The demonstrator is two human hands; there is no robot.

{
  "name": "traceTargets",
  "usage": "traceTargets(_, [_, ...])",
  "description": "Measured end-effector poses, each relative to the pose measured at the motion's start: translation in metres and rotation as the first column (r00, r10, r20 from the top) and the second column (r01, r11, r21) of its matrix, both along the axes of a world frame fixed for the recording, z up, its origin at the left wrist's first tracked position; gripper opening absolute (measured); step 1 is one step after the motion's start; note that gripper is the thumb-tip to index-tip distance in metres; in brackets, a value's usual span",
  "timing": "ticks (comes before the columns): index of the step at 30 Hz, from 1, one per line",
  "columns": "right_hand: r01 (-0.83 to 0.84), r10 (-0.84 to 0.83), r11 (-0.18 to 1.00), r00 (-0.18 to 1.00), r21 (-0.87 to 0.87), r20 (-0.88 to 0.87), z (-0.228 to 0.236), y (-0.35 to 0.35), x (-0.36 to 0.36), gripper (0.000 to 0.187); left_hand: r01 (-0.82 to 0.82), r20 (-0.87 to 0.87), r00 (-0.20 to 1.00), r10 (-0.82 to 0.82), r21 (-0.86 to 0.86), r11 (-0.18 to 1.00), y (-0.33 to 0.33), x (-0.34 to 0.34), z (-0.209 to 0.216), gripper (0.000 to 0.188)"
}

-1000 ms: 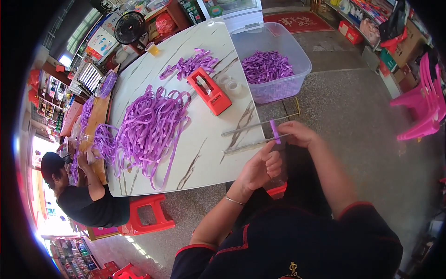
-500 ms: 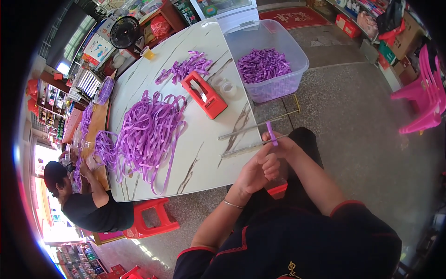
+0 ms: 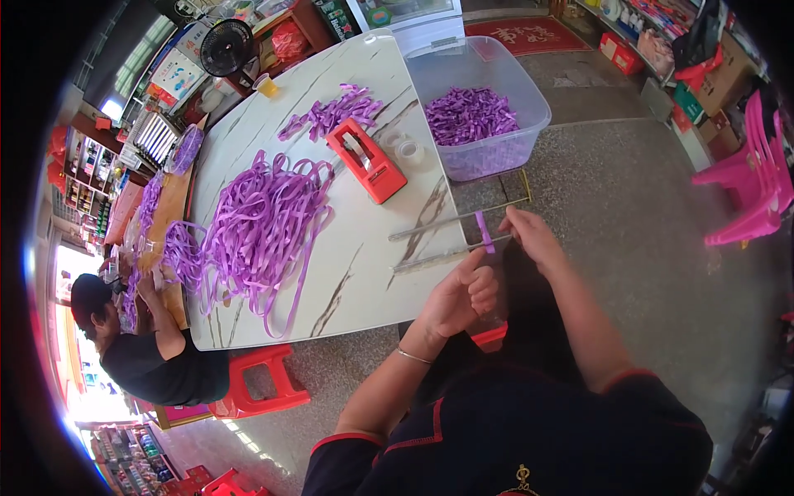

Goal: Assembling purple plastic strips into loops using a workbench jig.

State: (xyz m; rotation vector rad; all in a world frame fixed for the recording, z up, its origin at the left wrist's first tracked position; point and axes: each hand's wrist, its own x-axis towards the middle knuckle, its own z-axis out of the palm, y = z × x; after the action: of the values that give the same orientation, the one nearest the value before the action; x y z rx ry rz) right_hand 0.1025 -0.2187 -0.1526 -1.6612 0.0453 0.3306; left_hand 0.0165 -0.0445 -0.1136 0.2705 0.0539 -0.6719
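Note:
Two thin metal rods (image 3: 438,226) stick out past the table's right edge, side by side. Around them, just beyond the edge, sits a short band of purple ribbon (image 3: 485,231). My left hand (image 3: 460,299) is closed beside the nearer rod, its thumb and forefinger up against the lower end of the band; whether they pinch it is hard to see. To the right of the band, my right hand (image 3: 533,237) has its fingertips pressed together by the rods' free ends. Whatever those fingertips hold, if anything, is too small to make out.
On the white marbled table (image 3: 356,289) lie a large heap of purple ribbon (image 3: 265,231), a smaller pile (image 3: 335,112), a red tape dispenser (image 3: 367,160) and tape rolls (image 3: 408,149). A clear bin (image 3: 488,153) holds purple pieces. A co-worker (image 3: 157,364) sits left.
My right hand has moved right, away from the ribbon band. My left hand stays nearly where it was, and the band remains around the rods. The whole view has shifted slightly.

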Motion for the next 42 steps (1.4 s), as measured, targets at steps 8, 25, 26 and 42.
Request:
traceTargets(8, [0.091, 0.244, 0.713, 0.897, -0.695, 0.368, 0.076, 0.031, -0.023, 0.036, -0.002, -0.018, 1.000, 0.002, 0.002, 1.000, 0.001, -0.001, -0.001, 0.036])
traceTargets(25, [-0.150, 0.328, 0.901, 0.849, 0.406, -0.415, -0.020, 0.003, 0.023, 0.018, 0.009, 0.011, 1.000, -0.009, -0.031, 0.999, 0.000, 0.001, -0.004, 0.039])
traceTargets(26, [-0.146, 0.325, 0.902, 0.850, 0.407, -0.415, -0.034, 0.005, 0.024, 0.018, 0.013, 0.010, 1.000, -0.013, -0.030, 0.999, 0.000, 0.002, -0.005, 0.039])
traceTargets(42, [0.232, 0.923, -0.374, 0.192, 0.898, 0.334, -0.039, 0.059, -0.013, 0.027, 0.038, 0.048, 0.998, -0.039, 0.005, 0.999, 0.002, 0.001, -0.006, 0.046])
